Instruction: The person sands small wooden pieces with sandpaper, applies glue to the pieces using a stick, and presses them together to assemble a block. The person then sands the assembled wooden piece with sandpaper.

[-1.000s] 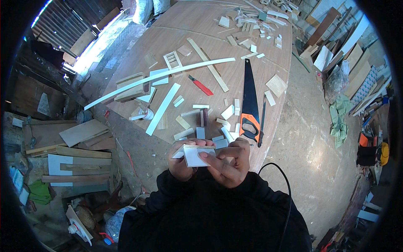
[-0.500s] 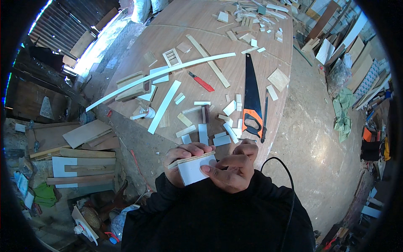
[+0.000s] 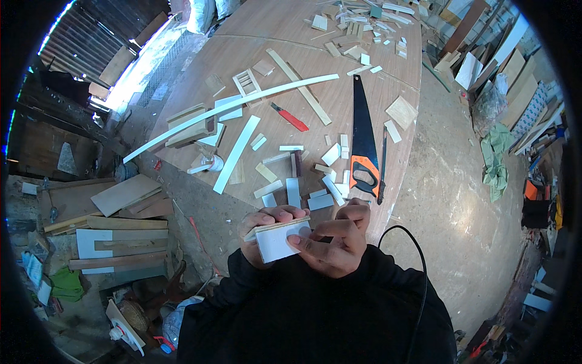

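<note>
Just beyond my chest I hold a small wooden piece with a white face and a pale plywood strip along its top (image 3: 282, 241). My left hand (image 3: 257, 224) is closed round its left and far side, with fingers over the top edge. The thumb of my right hand (image 3: 336, 242) presses on the white face near its right end, while the other fingers curl beside it. My right palm is hidden, so I cannot tell whether anything small sits in it. On the table beyond, a handsaw with an orange handle (image 3: 364, 173) lies near several white offcuts (image 3: 293, 192).
The wooden table (image 3: 200, 79) carries a long curved white strip (image 3: 242, 100), a red utility knife (image 3: 290, 116), a small glue pot (image 3: 213, 162) and a square wood piece (image 3: 401, 113). A black cable (image 3: 418, 255) loops by my right arm. Boards (image 3: 127, 194) are stacked on the left.
Both hands keep their grip on the wooden piece, which has tilted and shifted very slightly. The tools and offcuts on the table stay in place.
</note>
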The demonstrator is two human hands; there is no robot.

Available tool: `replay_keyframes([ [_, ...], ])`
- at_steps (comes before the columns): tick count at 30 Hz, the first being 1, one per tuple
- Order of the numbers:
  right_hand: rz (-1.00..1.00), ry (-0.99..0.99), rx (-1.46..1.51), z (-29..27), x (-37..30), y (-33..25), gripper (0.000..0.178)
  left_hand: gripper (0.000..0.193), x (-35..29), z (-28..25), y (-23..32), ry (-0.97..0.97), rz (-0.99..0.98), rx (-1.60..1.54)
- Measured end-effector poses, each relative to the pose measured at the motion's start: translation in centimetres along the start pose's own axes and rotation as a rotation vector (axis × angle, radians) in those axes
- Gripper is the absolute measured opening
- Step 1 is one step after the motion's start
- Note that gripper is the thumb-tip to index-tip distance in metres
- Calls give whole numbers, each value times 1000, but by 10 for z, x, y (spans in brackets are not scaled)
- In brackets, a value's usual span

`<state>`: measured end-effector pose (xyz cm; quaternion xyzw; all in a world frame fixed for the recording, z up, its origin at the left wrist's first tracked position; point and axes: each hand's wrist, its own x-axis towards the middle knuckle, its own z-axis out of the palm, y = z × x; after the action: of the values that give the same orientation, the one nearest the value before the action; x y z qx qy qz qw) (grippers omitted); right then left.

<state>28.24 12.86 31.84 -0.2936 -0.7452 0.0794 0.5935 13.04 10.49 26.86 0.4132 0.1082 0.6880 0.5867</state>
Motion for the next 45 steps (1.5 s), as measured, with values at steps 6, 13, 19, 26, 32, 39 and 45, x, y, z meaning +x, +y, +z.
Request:
replay_keyframes([
  [6, 27, 0, 0, 1, 2, -5, 27, 34, 1, 1, 2, -6, 1, 7],
  [13, 41, -30, -27, -1, -1, -4, 30, 33, -8, 0, -2, 73, 4, 27],
  [19, 187, -81, 20, 33, -31, 19, 34, 24, -25, -9, -9, 465, -86, 70],
  [26, 590, -313, 133, 82, -98, 40, 28, 36, -62, -50, -19, 644, -272, 185],
  [32, 607, -450, 136, 106, -116, 45, 24, 28, -70, -67, -20, 815, -314, 362],
  [39, 593, -562, 110, 122, -117, 45, 33, 24, -73, -93, -14, 872, -311, 400],
  [45, 731, -729, 305, 109, -119, 72, 41, 22, -56, -113, 4, 817, -383, 385],
])
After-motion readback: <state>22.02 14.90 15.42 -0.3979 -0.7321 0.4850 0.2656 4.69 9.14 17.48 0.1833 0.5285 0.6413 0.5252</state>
